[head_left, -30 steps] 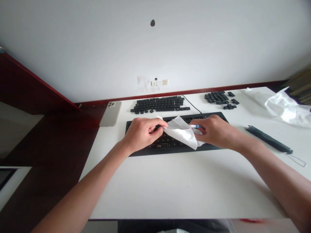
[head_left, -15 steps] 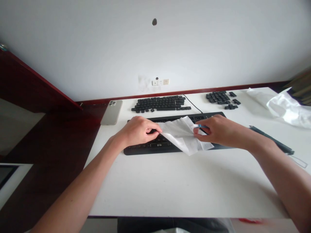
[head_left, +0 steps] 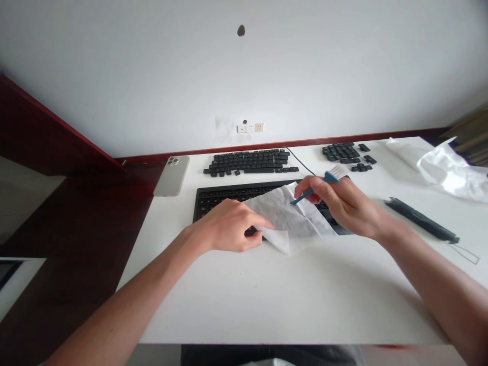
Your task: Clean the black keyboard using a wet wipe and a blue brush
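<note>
Your right hand [head_left: 339, 201] is closed on the blue brush [head_left: 331, 177]: white bristles stick up past the back of the fingers, narrow handle end points down-left over the cloth. Can't tell if that end touches it. Your left hand [head_left: 229, 223] is loose, thumb and index apart, index tip resting on the near-left part of the white cloth [head_left: 282, 213].

Cloth lies between your two hands, rumpled, near edge hanging past the keyboard [head_left: 213, 198] onto the desk [head_left: 229, 295]. Keyboard is under both hands; cloth and hands block its middle and much of its right part, while its far-left keys show beyond your left hand. Caps are off, see the big keycap group [head_left: 249, 162] beyond the keyboard, ahead of your left grip and well apart from it. Smaller keycap group [head_left: 340, 151] sits straight beyond your right grip, few loose ones at its right side.

Cable [head_left: 299, 160] runs beyond your right fingers, between the groups. Phone [head_left: 172, 178], back up, is far-left of your left hand. Dark slim case [head_left: 421, 218] with a loop lies right of your right wrist, near the forearm. Crumpled white bag [head_left: 453, 168] is farther out, far-right of that grip. Wall sockets [head_left: 250, 128] are beyond everything.
</note>
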The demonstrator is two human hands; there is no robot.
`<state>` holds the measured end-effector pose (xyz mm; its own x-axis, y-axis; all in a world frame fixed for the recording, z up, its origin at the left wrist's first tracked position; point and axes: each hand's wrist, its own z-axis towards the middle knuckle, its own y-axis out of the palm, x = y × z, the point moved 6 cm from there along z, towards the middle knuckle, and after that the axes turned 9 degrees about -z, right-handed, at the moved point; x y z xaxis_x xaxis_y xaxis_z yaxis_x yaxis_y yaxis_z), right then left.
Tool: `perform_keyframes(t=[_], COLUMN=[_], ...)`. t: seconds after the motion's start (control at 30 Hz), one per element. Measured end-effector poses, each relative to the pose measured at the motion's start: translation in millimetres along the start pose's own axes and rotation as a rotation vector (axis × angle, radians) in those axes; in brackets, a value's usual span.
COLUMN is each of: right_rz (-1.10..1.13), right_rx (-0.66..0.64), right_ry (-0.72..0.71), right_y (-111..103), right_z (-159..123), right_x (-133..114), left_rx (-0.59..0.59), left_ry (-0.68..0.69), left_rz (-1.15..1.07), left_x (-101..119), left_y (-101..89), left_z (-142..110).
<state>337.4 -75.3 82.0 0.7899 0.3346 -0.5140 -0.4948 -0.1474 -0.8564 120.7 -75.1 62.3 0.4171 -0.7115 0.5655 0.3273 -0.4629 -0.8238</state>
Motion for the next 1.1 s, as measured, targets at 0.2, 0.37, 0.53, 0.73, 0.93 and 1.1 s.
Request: perform_keyframes(t=[0.2, 0.37, 0.53, 0.73, 0.93, 1.1], right_rz=[0.252, 0.215, 0.208, 0.164, 0.113, 0.111], right_rx=[-0.217, -0.260, -0.269, -0.249, -0.209, -0.220], right_ry=[-0.016, -0.072, -0.107, -0.183, -0.203, -0.228], right_y=[34.4, 39.9, 35.4, 32.8, 31.2, 34.8], right_z=[0.1, 0.2, 0.1, -0.8, -1.4, -2.1], right_x=[-11.9, -14.7, -18.1, -26.9, -28.3, -26.7], left_rx=[-0.021, -0.020, -0.027, -0.045, -0.027, -0.024], left_ry=[-0.020, 0.002, 0.020, 0.008, 0.013, 0.000], left_rz=[0.017, -0.020, -0.098, -0.158, -0.187, -0.151], left_x=[-2.9, -2.7, -2.3, -2.4, -4.7, -6.8], left_y=[3.8, 2.0, 1.7, 1.5, 1.4, 1.9], left_z=[0.4, 0.0, -0.3, 0.1, 0.3, 0.8])
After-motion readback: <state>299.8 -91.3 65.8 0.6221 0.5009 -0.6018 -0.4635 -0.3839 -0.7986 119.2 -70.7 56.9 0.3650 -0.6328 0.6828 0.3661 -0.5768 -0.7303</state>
